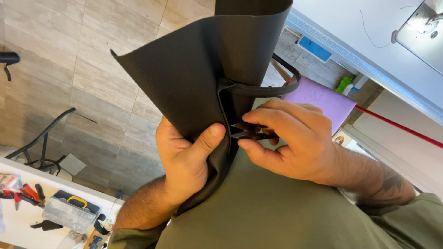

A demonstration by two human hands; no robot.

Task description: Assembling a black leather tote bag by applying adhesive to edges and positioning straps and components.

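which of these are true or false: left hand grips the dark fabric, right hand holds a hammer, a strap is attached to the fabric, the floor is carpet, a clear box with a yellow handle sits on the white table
1. The left hand grips the dark fabric: true, its thumb presses on the fabric.
2. The right hand holds a hammer: false, it holds small black thread snips with the blades at the fabric's seam.
3. A strap is attached to the fabric: true, a dark strap loops out from the seam.
4. The floor is carpet: false, it is pale tile.
5. A clear box with a yellow handle sits on the white table: true, at lower left, beside pliers.
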